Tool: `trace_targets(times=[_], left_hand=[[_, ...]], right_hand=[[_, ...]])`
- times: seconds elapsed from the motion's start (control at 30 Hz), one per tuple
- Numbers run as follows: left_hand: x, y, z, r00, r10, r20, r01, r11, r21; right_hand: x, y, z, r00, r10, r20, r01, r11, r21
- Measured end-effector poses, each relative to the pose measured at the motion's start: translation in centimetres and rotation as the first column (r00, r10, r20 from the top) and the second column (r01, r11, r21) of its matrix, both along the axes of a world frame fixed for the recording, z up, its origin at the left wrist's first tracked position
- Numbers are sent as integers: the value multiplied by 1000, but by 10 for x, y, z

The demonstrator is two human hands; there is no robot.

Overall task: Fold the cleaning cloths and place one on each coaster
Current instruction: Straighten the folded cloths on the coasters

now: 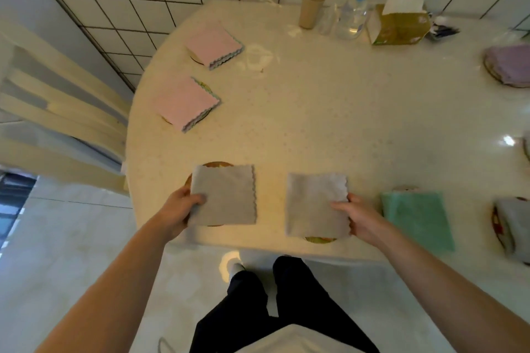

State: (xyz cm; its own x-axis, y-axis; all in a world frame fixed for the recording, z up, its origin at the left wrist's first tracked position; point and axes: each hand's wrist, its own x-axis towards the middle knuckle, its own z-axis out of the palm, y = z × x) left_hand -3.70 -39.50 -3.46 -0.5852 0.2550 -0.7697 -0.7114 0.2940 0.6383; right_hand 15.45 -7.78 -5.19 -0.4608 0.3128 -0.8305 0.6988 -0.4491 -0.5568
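both hands at the near table [315, 123] edge, each on a folded grey cloth. left hand [179, 210] pinches the left grey cloth [225, 195] at its near-left corner, thumb on top, fingers under. that cloth lies over a coaster [213, 164], brown rim showing at the top and left. right hand [355, 216] grips the right grey cloth [317, 205] at its right edge, thumb on top. a second coaster [319, 239] peeks out under its near edge.

far left: two folded pink cloths, back one [213, 44], front one [186, 103], each on its own coaster, only slivers of rim visible.

right of the right hand: green cloth [417, 219], folded flat, a coaster edge just showing behind it. far right edge: another grey cloth [513, 226] on a patterned coaster, partly cut off. upper right: purple cloth [509, 64] on a coaster.

back by the tiled wall: cup [311, 10], pump bottle [354, 13], tissue box [398, 24]. wooden chair [57, 100] to the table's left.
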Motion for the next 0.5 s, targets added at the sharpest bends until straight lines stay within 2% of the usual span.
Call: trace_targets(times=[0.13, 0.27, 0.4, 0.5], left_hand=[[-14, -20, -14, 998, -54, -40, 50, 995, -82], [-26, -26, -20, 992, -112, -54, 107, 990, -86], [-25, -24, -25, 990, -127, -63, 118, 985, -127], [-26, -26, -27, 986, -127, -111, 105, 977, -186]], right_hand=[[13, -11, -12, 993, -116, 20, 116, 993, -17], [20, -23, -12, 984, -179, -5, 179, 983, 33], [19, -23, -8, 998, -64, 28, 57, 976, 211], [13, -25, -1, 996, 74, 49, -88, 905, 415]])
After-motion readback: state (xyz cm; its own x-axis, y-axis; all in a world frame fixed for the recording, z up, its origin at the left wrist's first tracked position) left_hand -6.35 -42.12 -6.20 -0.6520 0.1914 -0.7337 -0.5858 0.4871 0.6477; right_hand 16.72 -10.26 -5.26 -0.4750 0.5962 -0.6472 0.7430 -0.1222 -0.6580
